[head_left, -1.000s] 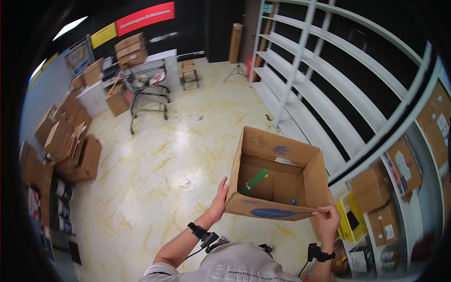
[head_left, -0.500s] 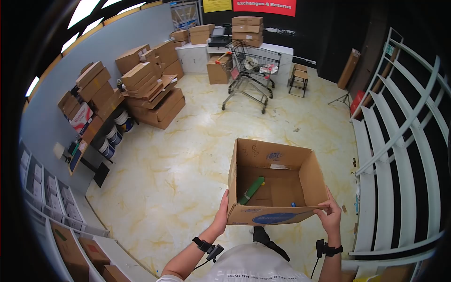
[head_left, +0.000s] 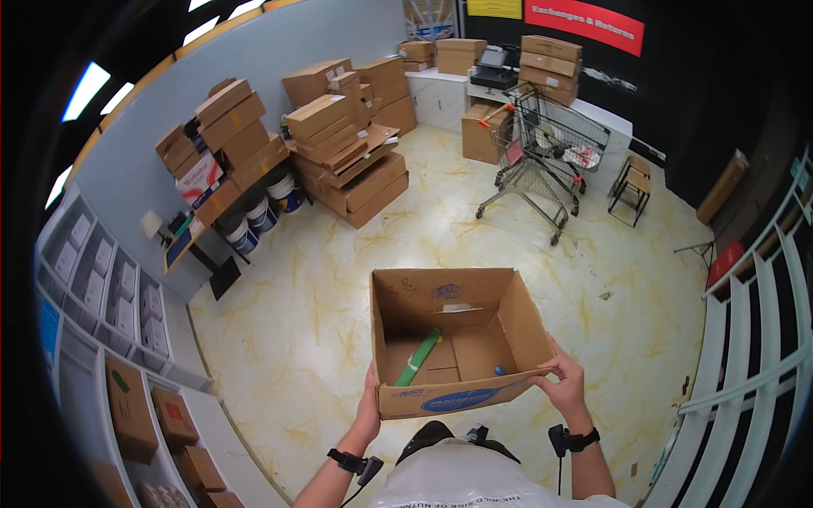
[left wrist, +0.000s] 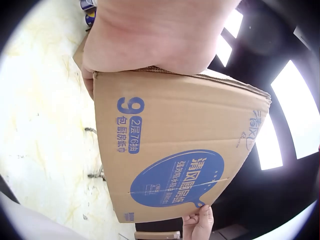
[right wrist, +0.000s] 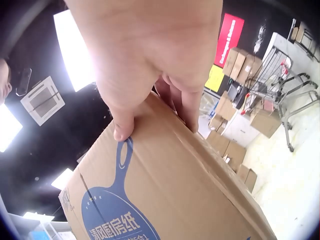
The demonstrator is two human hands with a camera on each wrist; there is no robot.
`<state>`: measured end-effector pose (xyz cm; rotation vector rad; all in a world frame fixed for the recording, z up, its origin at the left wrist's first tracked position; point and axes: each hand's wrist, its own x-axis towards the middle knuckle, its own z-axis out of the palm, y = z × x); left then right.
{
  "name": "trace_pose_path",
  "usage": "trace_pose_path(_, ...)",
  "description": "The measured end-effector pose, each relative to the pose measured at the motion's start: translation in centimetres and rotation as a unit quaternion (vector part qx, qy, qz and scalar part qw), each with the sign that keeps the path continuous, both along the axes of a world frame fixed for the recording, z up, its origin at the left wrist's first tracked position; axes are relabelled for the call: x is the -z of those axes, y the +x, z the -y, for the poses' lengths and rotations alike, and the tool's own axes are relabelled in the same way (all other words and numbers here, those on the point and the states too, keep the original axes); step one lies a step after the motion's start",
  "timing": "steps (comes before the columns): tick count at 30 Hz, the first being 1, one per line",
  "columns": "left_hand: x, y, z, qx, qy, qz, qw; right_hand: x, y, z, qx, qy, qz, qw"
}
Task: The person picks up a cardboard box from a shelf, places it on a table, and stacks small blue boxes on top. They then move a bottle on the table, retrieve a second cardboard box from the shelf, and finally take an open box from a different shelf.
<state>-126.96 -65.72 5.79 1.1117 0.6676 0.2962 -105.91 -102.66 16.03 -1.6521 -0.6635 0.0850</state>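
The left hand (head_left: 369, 412) clasps the near left corner of the open brown cardboard box (head_left: 457, 398), its palm against the side wall. The left wrist view shows this hand (left wrist: 160, 35) wrapped over the corner above the box's blue printed oval (left wrist: 175, 150). The right hand (head_left: 562, 381) pinches the rim at the near right corner. From its own wrist camera (right wrist: 150, 60), the thumb lies on the front face and the fingers are hooked over the edge (right wrist: 165, 190).

The box is held clear of the pale marbled floor (head_left: 296, 313), in front of the person's chest and roughly level. It has not been set down anywhere. A green tube (head_left: 417, 357) lies slanted on the box bottom at the left, and a small blue object (head_left: 499, 370) lies near the front right.

Judging by this, the box is lifted and in mid-carry, with its contents inside and nothing yet taken out.

Compared with a second ago, both hands keep the same corners and the tube has barely shifted. The view has swung to the left. The white empty shelving (head_left: 745, 339), which then filled the right side, is now only a strip at the right edge. The wire shopping cart (head_left: 546, 157) has passed from upper left to upper right. The stacked brown cartons (head_left: 339, 144) by the grey wall now sit ahead, and the box sits flatter.
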Motion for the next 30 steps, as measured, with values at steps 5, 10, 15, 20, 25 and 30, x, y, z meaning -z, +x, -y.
trace_pose_path(5,2.5,2.9,-2.9,-0.125,-0.036,-0.002,0.992,-0.6,9.1,-8.6,-0.062,-0.017,0.061,0.996)
trace_pose_path(10,3.4,10.8,-7.8,-0.139,-0.082,0.016,0.987,0.2,17.1,-15.4,-0.063,-0.043,0.061,0.995)
trace_pose_path(15,2.2,22.7,-14.4,-0.01,-0.044,0.018,0.999,1.5,26.9,-20.9,-0.048,-0.026,0.011,0.998)
trace_pose_path(20,0.1,35.6,-21.5,0.055,-0.031,0.019,0.998,-0.5,37.1,-26.2,-0.004,-0.036,0.022,0.999)
trace_pose_path(25,-2.7,47.0,-27.3,0.121,-0.015,0.011,0.992,-2.2,43.3,-28.6,0.055,-0.038,0.029,0.997)
trace_pose_path(30,-3.8,58.0,-31.2,0.152,0.004,-0.02,0.988,0.6,51.5,-31.4,0.122,-0.002,0.016,0.992)
